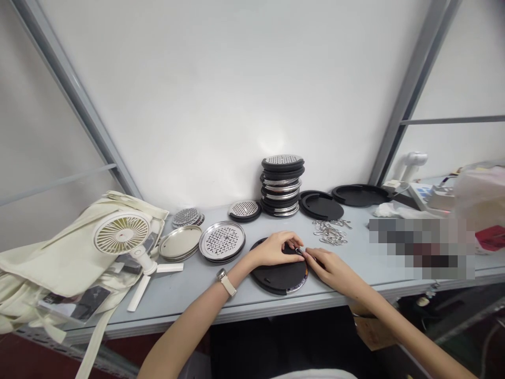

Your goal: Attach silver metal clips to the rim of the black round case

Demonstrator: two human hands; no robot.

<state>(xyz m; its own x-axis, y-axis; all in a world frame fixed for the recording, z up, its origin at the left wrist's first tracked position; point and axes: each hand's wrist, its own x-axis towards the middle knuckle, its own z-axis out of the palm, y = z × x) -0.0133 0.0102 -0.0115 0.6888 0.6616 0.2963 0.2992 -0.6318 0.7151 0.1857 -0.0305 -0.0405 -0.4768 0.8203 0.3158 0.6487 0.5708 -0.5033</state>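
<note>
A round black disc (272, 276) lies on the table in front of me, with a shiny, coloured strip showing along its lower right rim. Above its upper right part, my left hand (278, 248) and my right hand (326, 269) meet, fingers pinched together. Between the fingertips is a small metal wire clip (299, 251), partly hidden by them. A heap of similar wire clips (330, 233) lies just behind my right hand. To the left, a stack of perforated metal discs (222, 241) sits near my left forearm.
A tall stack of black and metal discs (281, 192) stands against the wall. More black rims (322, 205) lie to its right, and plain metal lids (180, 243) to the left. A white fan (122, 234) and a cream bag (51, 258) occupy the left end.
</note>
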